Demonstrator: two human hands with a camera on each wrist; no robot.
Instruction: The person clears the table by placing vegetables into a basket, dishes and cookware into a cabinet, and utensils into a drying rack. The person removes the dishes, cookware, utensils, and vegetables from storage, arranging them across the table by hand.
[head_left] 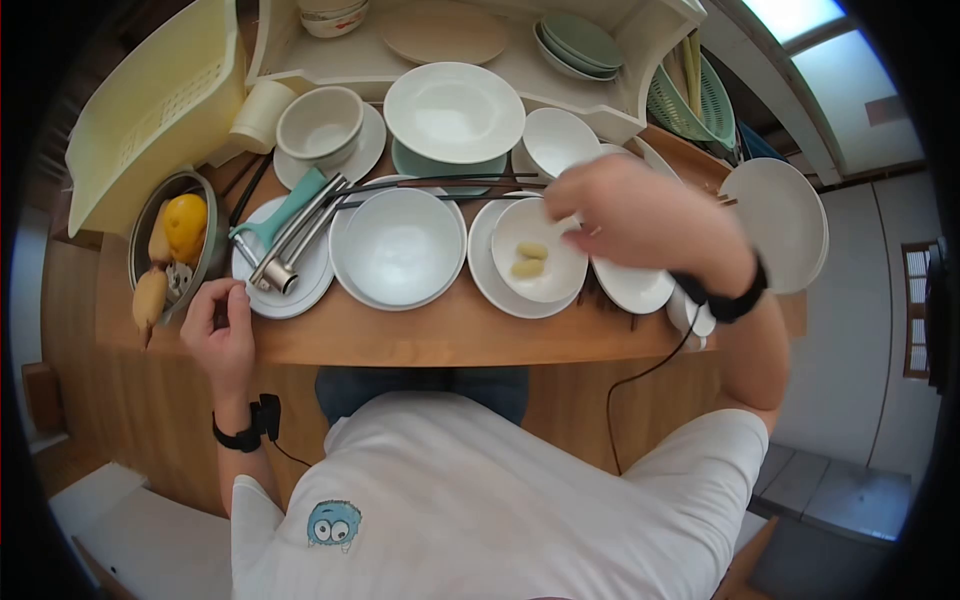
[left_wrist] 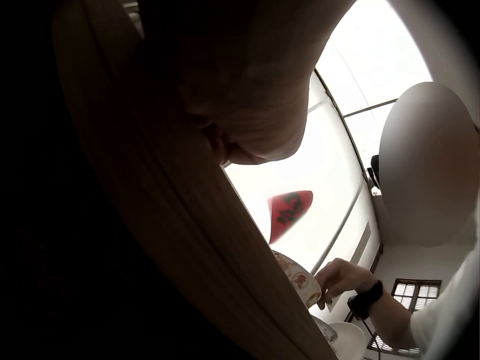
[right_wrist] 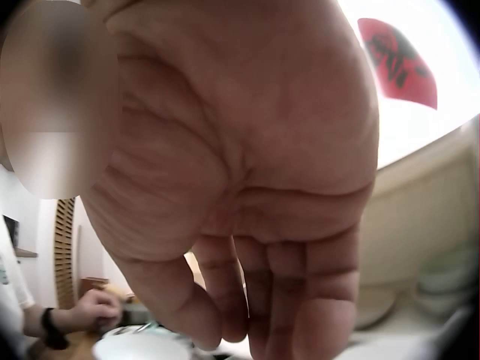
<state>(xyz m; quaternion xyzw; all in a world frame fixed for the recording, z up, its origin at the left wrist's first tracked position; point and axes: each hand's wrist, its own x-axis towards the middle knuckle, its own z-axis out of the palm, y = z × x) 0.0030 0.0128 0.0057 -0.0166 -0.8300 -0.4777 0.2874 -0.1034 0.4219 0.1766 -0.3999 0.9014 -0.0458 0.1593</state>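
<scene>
My right hand (head_left: 630, 210), blurred, is over the right side of a small white bowl (head_left: 505, 285). Pale yellow pieces (head_left: 530, 250) that look like peeled garlic cloves lie inside it. In the right wrist view its fingers (right_wrist: 281, 292) bend downward, with nothing visible in the palm. My left hand (head_left: 222, 335) rests at the table's front edge, loosely curled and holding nothing. Beside it, a white plate (head_left: 312, 290) carries a steel garlic press (head_left: 275, 272) and a green-handled peeler (head_left: 290, 210).
A large white bowl (head_left: 400, 245) stands centrally, with dark chopsticks (head_left: 450, 183) behind it. A metal bowl (head_left: 212, 245) at left holds a yellow fruit (head_left: 185, 225) and brown roots (head_left: 150, 295). Behind are a cream rack (head_left: 330, 62) and stacked dishes. A cable (head_left: 625, 380) trails from my right wrist.
</scene>
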